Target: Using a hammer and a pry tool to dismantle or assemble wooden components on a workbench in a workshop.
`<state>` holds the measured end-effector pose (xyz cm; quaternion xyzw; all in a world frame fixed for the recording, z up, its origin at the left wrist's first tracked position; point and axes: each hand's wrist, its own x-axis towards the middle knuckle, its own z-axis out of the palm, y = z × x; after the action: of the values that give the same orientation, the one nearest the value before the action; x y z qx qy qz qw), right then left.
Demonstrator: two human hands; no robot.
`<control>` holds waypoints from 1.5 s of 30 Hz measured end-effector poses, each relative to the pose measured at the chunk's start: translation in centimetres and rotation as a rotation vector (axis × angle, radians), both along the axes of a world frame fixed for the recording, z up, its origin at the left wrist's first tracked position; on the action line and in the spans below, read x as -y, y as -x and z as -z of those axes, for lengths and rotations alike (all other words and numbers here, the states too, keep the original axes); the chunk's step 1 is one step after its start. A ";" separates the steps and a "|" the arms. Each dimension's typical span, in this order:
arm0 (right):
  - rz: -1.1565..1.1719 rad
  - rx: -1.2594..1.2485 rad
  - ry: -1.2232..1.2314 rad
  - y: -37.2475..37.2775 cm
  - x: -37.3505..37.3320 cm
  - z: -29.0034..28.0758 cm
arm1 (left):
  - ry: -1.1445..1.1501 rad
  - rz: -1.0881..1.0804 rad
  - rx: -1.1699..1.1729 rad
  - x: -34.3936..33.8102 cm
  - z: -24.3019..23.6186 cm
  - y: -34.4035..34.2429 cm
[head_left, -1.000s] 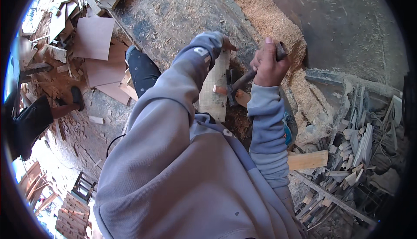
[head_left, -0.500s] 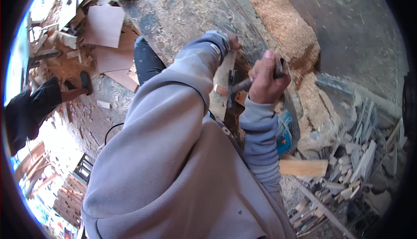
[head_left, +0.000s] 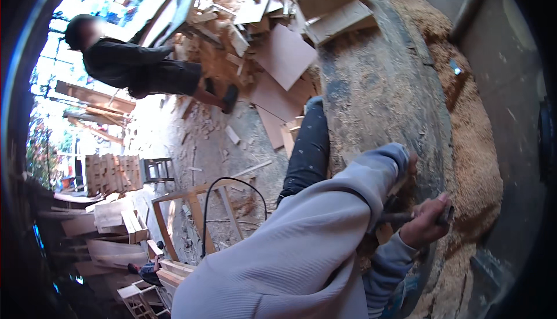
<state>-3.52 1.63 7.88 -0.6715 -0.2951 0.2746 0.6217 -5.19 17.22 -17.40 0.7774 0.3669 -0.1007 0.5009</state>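
Counter (head_left: 380, 104) is super dusty, sawdust (head_left: 473, 165) heaped along its right edge, scrap boards (head_left: 285, 58) all over the floor (head_left: 250, 152). Hammer's (head_left: 397, 217) near that edge: dull dark handle, head hidden. Right hand (head_left: 425, 225) has fingers clamped round it; left hand (head_left: 413, 164), can't tell.

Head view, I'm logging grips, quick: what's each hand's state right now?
Left hand: mostly hidden by the sleeve; cannot tell.
Right hand: closed, holding a dark handle.

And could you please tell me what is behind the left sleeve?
A handle held in the right hand runs behind the sleeve; the handle's other end is covered and cannot be seen.
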 end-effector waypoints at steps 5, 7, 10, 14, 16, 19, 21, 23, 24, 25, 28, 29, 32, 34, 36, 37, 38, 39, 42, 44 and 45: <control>-0.080 0.191 0.080 0.7 0.4 -0.1 | 0.034 -0.042 -0.014 0.8 0.2 0.0; -0.087 0.206 0.068 0.8 0.9 0.1 | 0.036 -0.095 -0.003 1.1 0.5 0.0; -0.118 0.212 0.073 0.2 1.9 0.3 | -0.076 -0.070 0.002 1.1 1.1 0.0; -0.045 0.489 0.035 0.4 2.6 0.1 | -0.088 -0.015 0.043 0.7 1.8 0.1; 0.050 0.797 -0.151 1.4 3.0 0.2 | -0.111 -0.031 0.022 0.4 2.0 0.3; -0.047 0.601 -0.600 3.7 3.6 0.8 | -0.135 -0.038 0.008 0.6 1.9 0.7; -0.197 0.485 -0.745 3.0 7.2 0.1 | -0.135 -0.053 -0.001 1.2 1.7 1.7; -0.415 0.349 -0.644 1.7 10.0 0.3 | -0.169 -0.073 -0.027 0.6 1.7 2.7; -0.556 0.355 -0.625 1.1 10.8 1.0 | -0.167 -0.107 -0.026 0.0 1.9 3.3; -0.592 0.483 -0.613 1.7 11.5 1.5 | -0.157 -0.093 -0.038 -0.5 2.1 3.3; -0.589 0.524 -0.583 1.6 13.3 2.5 | -0.337 0.226 -0.124 -2.6 2.0 2.4; -0.565 0.513 -0.579 1.9 13.7 2.5 | -0.261 0.302 -0.092 -3.2 1.3 1.9; -0.520 0.515 -0.582 2.7 14.7 2.0 | -0.305 0.134 0.175 -3.1 -2.5 1.4; -0.505 0.521 -0.591 2.9 15.3 1.7 | -0.381 -0.056 0.378 -1.8 -6.6 1.6; -0.524 0.534 -0.558 2.7 15.8 1.6 | -0.366 -0.016 0.549 2.4 -10.1 3.6; -0.492 0.509 -0.591 2.6 15.9 1.7 | -0.346 0.086 0.670 4.8 -11.4 5.0; -0.498 0.494 -0.595 2.5 16.1 1.6 | -0.341 0.143 0.637 8.0 -12.1 6.5; -0.511 0.479 -0.587 2.4 16.2 1.6 | -0.108 0.213 0.706 10.3 -12.6 7.9; -0.539 0.406 -0.605 2.2 17.0 1.4 | -0.367 0.404 0.399 14.5 -12.2 10.7; -0.552 0.363 -0.582 2.0 17.9 1.1 | -0.556 0.479 0.451 15.7 -11.5 11.9; -0.569 0.360 -0.568 1.7 18.3 1.0 | -0.561 0.473 0.506 15.8 -11.2 12.1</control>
<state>-5.25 -16.70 6.92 -0.4031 -0.6357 0.2215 0.6200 -17.33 1.44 -6.17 0.9459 0.0581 0.0843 0.3080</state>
